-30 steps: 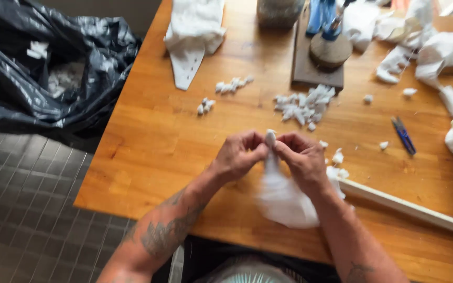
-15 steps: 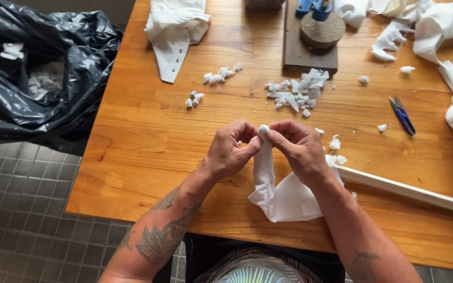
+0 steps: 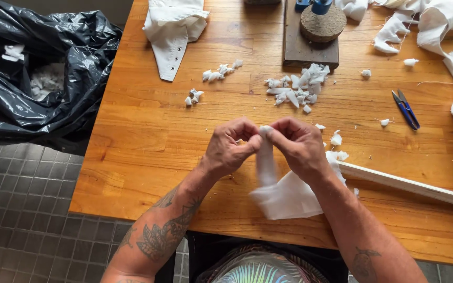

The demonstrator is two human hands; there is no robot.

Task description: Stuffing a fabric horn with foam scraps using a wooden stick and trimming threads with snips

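My left hand point(image 3: 232, 147) and my right hand point(image 3: 299, 147) meet over the front of the wooden table point(image 3: 148, 141), both pinching the top edge of a white piece of cloth point(image 3: 281, 194). The cloth hangs down from the fingertips and spreads out blurred near the table's front edge. A heap of small white cloth scraps point(image 3: 297, 89) lies just beyond my hands. Blue thread snips point(image 3: 406, 109) rest to the right of it.
A black rubbish bag point(image 3: 43, 78) holding white scraps stands open on the tiled floor at the left. A folded white garment point(image 3: 174, 26) lies at the back. A dark board with a cork block point(image 3: 313, 31), more white cloth point(image 3: 436, 26) and a white strip point(image 3: 410, 183) lie to the right.
My hands have stayed together on the cloth's top edge. The hanging cloth has shifted and blurred, and the view has moved slightly.
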